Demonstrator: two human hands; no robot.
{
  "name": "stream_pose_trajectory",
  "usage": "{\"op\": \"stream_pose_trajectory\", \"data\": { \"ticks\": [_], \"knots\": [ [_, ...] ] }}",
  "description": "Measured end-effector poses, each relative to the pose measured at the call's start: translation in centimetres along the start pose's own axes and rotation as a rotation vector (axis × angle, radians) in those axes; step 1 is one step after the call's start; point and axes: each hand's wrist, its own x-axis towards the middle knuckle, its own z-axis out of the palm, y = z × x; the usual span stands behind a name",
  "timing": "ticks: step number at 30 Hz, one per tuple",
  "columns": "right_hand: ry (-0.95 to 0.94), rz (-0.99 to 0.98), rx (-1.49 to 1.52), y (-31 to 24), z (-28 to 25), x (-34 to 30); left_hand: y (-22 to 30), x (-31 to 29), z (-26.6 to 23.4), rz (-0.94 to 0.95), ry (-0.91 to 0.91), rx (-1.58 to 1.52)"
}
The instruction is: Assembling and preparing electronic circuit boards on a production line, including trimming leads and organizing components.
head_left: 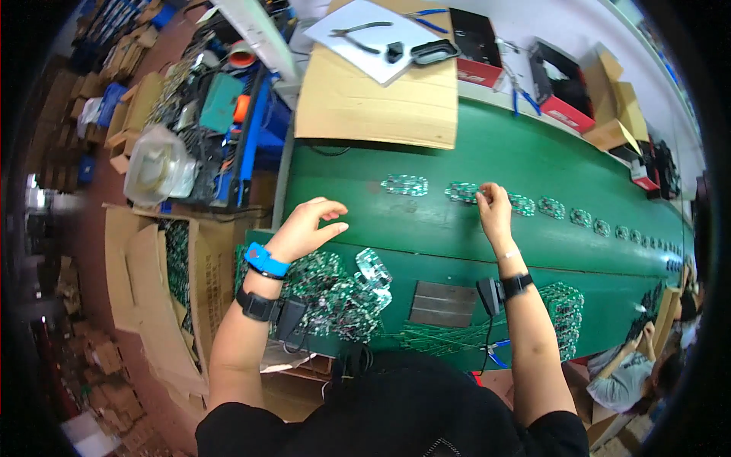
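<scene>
My right hand (495,209) is over the green bench, its thumb and fingers closed at the right end of a green circuit board (461,192). Just left of that board lies another circuit board (405,185), untouched. My left hand (308,228) hovers above the bench's left part, thumb and fingers apart, holding nothing. Below it spreads a loose heap of circuit boards (327,293), with a few paler, shinier boards (373,276) at its right side. Beyond my right hand a row of several circuit boards (551,207) runs off to the right.
A grey metal plate (444,304) lies near the bench's front edge, beside thin green strips (438,339). Stacked boards (565,316) stand right of my forearm. Cutters (365,30) rest on a cardboard-topped surface (373,107) behind. Another person (624,381) sits at right.
</scene>
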Motion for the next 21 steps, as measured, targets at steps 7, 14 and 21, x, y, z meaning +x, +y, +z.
{"op": "stream_pose_trajectory", "data": {
  "ticks": [7, 14, 21],
  "knots": [
    [-0.762, -0.082, 0.119, -7.9, 3.8, -10.4, -2.2, -7.8, 2.3, -0.018, 0.018, 0.060],
    [-0.642, -0.201, 0.123, -12.2, 7.8, -10.8, -1.4, -6.5, 3.7, -0.117, 0.082, 0.077],
    [-0.788, -0.322, 0.188, -9.4, 9.8, -8.5, -1.3, -3.7, 5.1, -0.121, 0.052, -0.123]
  ]
}}
